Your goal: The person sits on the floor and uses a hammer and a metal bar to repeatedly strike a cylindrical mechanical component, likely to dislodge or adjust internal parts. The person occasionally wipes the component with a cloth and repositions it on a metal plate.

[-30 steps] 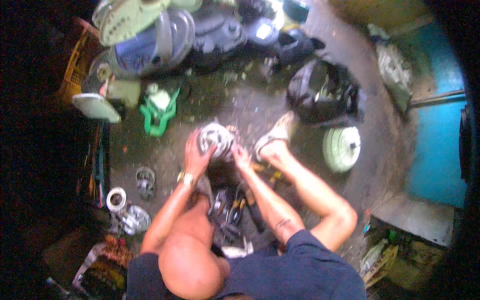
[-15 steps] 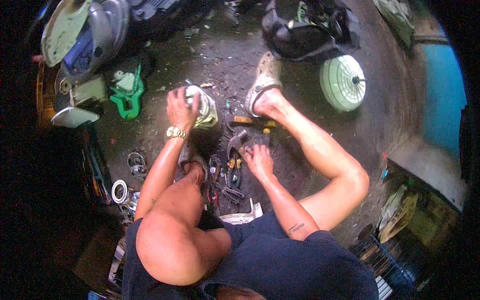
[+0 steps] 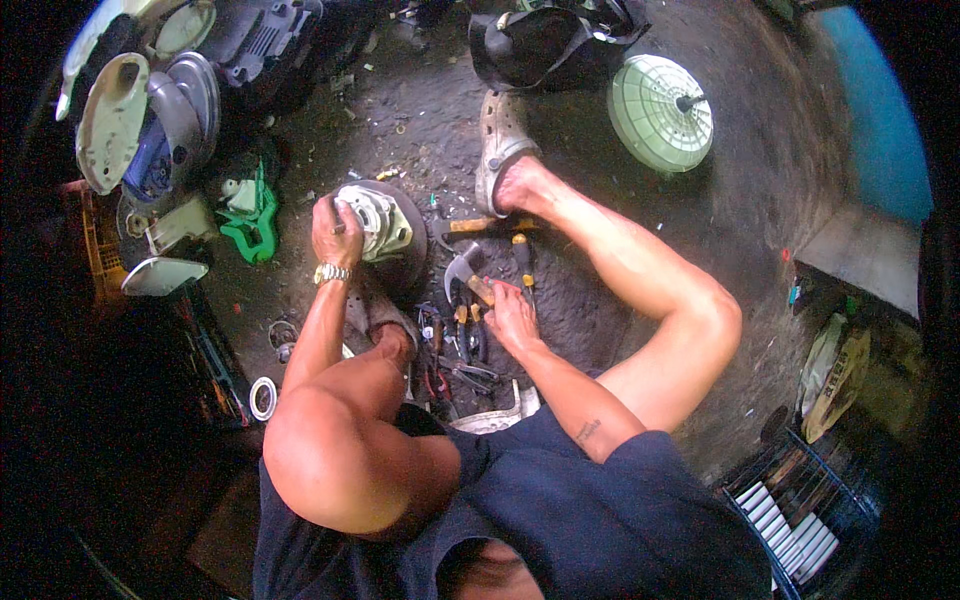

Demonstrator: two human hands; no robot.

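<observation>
A pale cast part on a dark round base (image 3: 385, 235) sits on the floor by my left foot. My left hand (image 3: 338, 240) is closed at its left edge, with a short dark end of something showing among the fingers. What that is, I cannot make out. My right hand (image 3: 512, 318) grips the wooden handle of a claw hammer (image 3: 462, 268), whose head points toward the part. Close by lie another hammer (image 3: 468, 227) and a yellow-and-black screwdriver (image 3: 523, 260). Below the claw hammer are several pliers (image 3: 470, 335).
My clog-shod right foot (image 3: 505, 140) stands beyond the tools. A black bag (image 3: 530, 50) and a pale ribbed round cover (image 3: 660, 115) are at the far side. To the left lie a green plastic piece (image 3: 255, 225), a white ring (image 3: 262, 398) and grey casings (image 3: 190, 100).
My left hand has gone from spread over the part's top to closed at its left edge. More of the part's dark base shows. The right hand stays on the hammer; the view has shifted.
</observation>
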